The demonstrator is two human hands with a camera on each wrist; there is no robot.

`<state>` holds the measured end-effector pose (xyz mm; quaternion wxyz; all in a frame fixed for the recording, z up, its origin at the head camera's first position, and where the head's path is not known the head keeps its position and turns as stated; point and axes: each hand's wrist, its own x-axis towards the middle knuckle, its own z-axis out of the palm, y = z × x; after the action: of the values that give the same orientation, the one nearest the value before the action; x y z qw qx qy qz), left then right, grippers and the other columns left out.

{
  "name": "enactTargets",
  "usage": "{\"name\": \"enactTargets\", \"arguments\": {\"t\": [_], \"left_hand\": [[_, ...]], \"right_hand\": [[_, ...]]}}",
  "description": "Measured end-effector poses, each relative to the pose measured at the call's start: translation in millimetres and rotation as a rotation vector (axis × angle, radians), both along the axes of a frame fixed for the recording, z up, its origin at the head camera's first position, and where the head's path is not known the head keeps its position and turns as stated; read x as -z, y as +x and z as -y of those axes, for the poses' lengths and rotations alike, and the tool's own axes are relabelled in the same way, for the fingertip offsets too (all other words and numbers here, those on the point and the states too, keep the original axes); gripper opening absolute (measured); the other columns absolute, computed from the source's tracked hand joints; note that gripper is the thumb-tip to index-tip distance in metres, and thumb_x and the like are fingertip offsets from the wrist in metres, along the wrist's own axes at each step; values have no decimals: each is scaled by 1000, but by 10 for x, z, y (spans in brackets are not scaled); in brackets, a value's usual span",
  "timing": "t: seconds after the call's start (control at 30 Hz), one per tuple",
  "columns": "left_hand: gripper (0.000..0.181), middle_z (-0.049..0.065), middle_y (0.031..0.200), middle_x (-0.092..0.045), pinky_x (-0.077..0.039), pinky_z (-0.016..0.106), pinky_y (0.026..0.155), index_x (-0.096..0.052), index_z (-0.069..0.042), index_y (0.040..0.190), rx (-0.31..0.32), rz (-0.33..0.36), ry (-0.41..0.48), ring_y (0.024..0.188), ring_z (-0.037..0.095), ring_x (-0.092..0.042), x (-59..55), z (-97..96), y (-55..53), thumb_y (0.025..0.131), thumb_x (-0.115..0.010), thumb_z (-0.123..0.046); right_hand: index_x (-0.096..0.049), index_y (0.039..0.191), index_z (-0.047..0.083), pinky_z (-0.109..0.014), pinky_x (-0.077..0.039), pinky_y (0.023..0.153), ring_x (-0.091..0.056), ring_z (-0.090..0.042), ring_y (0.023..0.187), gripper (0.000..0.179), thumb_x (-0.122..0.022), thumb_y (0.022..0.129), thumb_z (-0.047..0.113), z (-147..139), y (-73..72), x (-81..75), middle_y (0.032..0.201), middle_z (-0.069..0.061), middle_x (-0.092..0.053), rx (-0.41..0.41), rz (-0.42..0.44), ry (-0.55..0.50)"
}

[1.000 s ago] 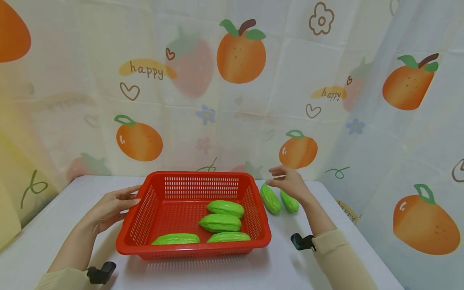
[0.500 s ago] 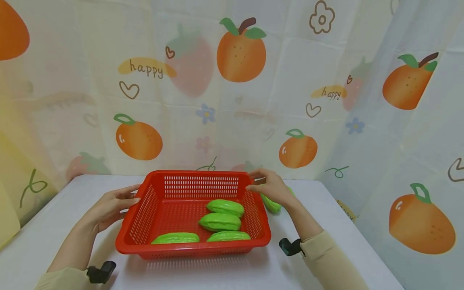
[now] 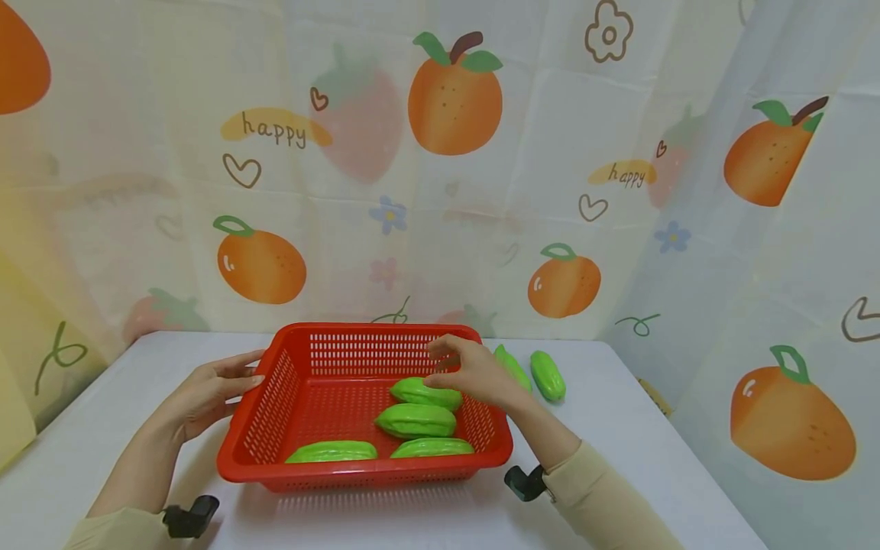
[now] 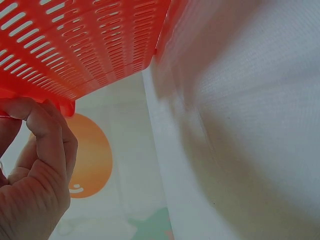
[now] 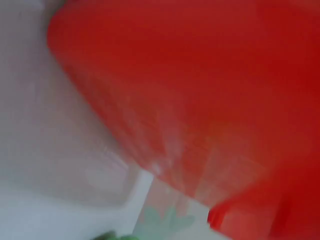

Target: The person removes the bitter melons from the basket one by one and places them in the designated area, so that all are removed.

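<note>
A red slotted plastic basket [image 3: 323, 472] stands on the table, with several green, ridged, gourd-like vegetables lying inside. My left hand [image 3: 209, 396] grips the basket's left rim; in the left wrist view its bent fingers [image 4: 47, 132] lie at the rim edge. Over the right side of the basket is my right hand [image 3: 474, 374], thumb and fingers apart, with nothing seen between them. Its thumb tip overlaps the rearmost green vegetable [image 3: 419, 392]; whether they touch I cannot tell. The right wrist view shows the basket wall [image 5: 200, 100] blurred, and no hand.
Two more green vegetables lie on the table right of the basket: one upright-pointing [image 3: 512, 367], partly hidden by the right hand and basket, and another [image 3: 548, 376] beside it. A white-covered table [image 3: 619, 428] carries everything. Behind hangs a fruit-print curtain [image 3: 357, 290].
My right hand has moved left from above the vegetables on the table, past the basket's right rim, to over its inside. The left hand and the basket's contents stay the same.
</note>
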<state>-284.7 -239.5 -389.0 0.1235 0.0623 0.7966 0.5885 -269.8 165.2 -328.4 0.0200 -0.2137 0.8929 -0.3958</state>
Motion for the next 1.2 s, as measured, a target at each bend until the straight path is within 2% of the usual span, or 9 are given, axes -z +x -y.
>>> {"name": "enactTargets", "arguments": {"t": [0.27, 0.47, 0.63, 0.87, 1.03, 1.2], "left_hand": [[78, -9, 117, -62, -59, 35, 91, -17, -7, 158, 7, 9, 20, 102, 7, -65, -7, -2, -4, 98, -59, -34], [79, -9, 118, -62, -58, 36, 91, -17, -7, 158, 7, 8, 19, 103, 7, -65, -5, -2, -6, 98, -59, -35], [80, -9, 119, -62, -58, 36, 92, -17, -8, 158, 0, 12, 15, 103, 7, -65, 1, -2, -5, 97, -60, -36], [78, -11, 114, -63, -58, 36, 91, -17, -7, 158, 6, 14, 25, 101, 7, -65, -14, 6, -14, 98, -59, -34], [77, -12, 111, -63, -59, 35, 89, -17, -6, 158, 9, 16, 29, 100, 6, -65, -30, 9, -12, 99, -58, -33], [77, -13, 112, -63, -58, 35, 90, -18, -6, 158, 7, 17, 25, 100, 6, -65, -34, 1, -4, 98, -59, -34]], "right_hand": [[-61, 128, 16, -40, -53, 99, -64, -23, 118, 46, -77, 86, 25, 273, 40, 64, 127, -1, -66, -95, 18, -3], [-63, 125, 19, -25, -54, 90, -67, -20, 111, 43, -78, 85, 26, 467, 54, 114, 125, 2, -67, -157, 40, 5], [-65, 122, 23, -21, -52, 87, -66, -16, 108, 41, -79, 83, 26, 614, 110, 117, 120, 6, -68, -182, 85, 6], [-65, 121, 20, -20, -52, 85, -66, -20, 108, 39, -78, 84, 27, 783, 142, 131, 118, 4, -68, -202, 110, 27], [-66, 120, 19, -19, -52, 85, -67, -17, 106, 39, -79, 84, 26, 873, 122, 225, 117, 1, -69, -201, 116, 58], [-66, 119, 16, -19, -52, 84, -68, -17, 106, 39, -79, 83, 24, 903, 134, 347, 120, -4, -69, -197, 172, 81]]}}
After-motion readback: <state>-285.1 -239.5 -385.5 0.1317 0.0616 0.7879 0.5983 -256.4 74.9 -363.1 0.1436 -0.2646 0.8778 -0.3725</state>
